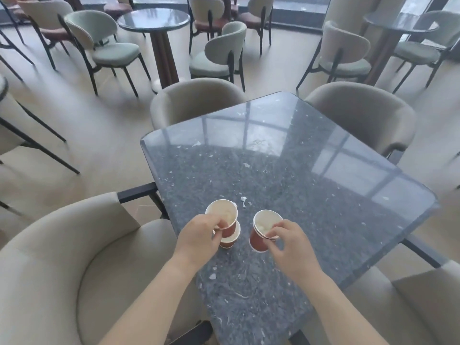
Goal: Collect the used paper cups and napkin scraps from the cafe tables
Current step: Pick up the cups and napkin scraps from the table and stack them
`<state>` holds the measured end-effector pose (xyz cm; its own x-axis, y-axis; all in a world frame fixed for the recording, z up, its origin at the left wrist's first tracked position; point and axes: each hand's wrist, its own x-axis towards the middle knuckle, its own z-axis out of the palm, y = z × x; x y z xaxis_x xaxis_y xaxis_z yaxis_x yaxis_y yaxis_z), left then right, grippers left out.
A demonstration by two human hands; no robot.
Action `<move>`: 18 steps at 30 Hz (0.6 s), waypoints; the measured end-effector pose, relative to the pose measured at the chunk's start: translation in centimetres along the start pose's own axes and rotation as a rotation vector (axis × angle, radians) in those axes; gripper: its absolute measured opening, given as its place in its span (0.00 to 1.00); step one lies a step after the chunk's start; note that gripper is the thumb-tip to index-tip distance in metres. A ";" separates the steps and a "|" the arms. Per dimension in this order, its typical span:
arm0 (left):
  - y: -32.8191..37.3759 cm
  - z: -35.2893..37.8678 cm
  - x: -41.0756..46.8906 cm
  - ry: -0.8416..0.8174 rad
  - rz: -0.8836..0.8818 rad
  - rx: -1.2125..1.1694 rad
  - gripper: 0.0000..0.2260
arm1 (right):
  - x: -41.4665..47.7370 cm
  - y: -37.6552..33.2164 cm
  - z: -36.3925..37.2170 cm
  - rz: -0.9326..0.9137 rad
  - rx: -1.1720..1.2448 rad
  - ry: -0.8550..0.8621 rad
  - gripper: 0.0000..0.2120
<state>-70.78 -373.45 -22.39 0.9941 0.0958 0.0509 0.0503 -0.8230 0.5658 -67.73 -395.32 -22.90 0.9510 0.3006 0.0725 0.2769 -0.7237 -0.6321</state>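
- Lower cup [228, 242] — mostly hidden under the upper cup [220, 212] and the left hand [199, 239]; only part of its rim and wall shows.
- Right cup [257, 241]: near rim covered by the right hand [290, 247].
- Pale lumps inside both upper cups — blurred, material unclear.
- White specks [246, 165] on the table [323, 207]: too small to tell scraps from stone flecks.
- Forearms: cut off at the bottom edge.

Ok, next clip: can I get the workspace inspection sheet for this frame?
Surface: dark speckled table, glossy, reflecting windows.
Job's things: three red paper cups: upper left cup over lower left cup, and right cup; white scraps inside the upper left and right cups; napkin scrap beside them, more scattered.
Clutter: nothing seen.
Hands: left hand grips upper left cup's rim; right hand pinches right cup's rim.
Cables: nothing seen.
Surroundings: beige armchairs around the table; round table and chairs beyond.
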 end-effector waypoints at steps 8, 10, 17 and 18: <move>-0.6 2.0 1.3 -0.191 -0.071 0.055 0.07 | 2.4 1.5 1.1 -0.006 0.000 -0.051 0.02; -0.7 1.9 1.6 -0.177 -0.084 0.054 0.05 | 3.0 1.8 1.3 -0.011 0.003 -0.058 0.02; -1.7 2.1 3.2 -0.172 -0.115 0.055 0.05 | 4.8 2.4 3.3 -0.033 0.016 -0.098 0.02; -1.8 2.3 3.5 -0.177 -0.121 0.051 0.05 | 4.9 2.6 3.7 -0.033 0.011 -0.106 0.02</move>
<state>-67.21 -372.93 -25.15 0.9817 0.0990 -0.1628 0.1703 -0.8392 0.5164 -62.84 -393.37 -27.05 0.9215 0.3882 0.0118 0.3054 -0.7055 -0.6395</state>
